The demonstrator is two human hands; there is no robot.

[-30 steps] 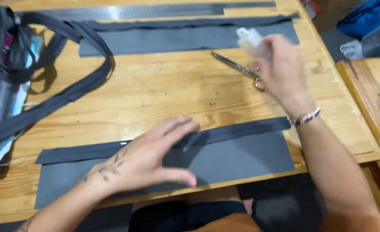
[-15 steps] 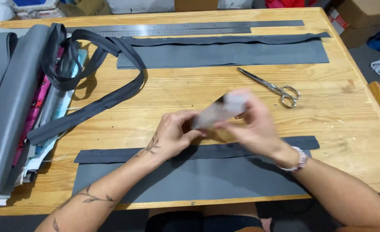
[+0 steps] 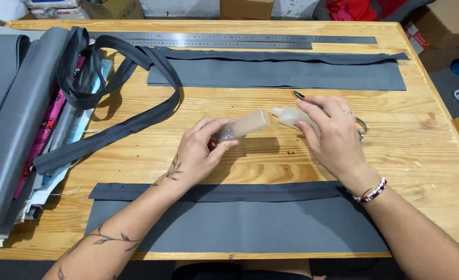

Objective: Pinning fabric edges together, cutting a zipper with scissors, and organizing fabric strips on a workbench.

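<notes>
My left hand (image 3: 201, 153) grips a small clear plastic box (image 3: 242, 126) above the middle of the wooden table (image 3: 271, 155). My right hand (image 3: 330, 135) holds the box's translucent lid (image 3: 291, 116), pulled a short gap away from the box. A grey fabric panel (image 3: 250, 225) with a dark zipper strip (image 3: 214, 192) along its top edge lies just below both hands. Scissors (image 3: 362, 127) lie mostly hidden behind my right hand.
A second grey panel (image 3: 276, 75) with a zipper strip lies at the back, beyond it a long steel ruler (image 3: 229, 39). Looped dark zipper tape (image 3: 110, 129) and stacked grey and patterned fabric (image 3: 11, 129) fill the left side. Boxes stand past the far edge.
My right hand brought the container from beside the scissors to the middle, where my left hand left the fabric and took hold. The lid and box have now come apart.
</notes>
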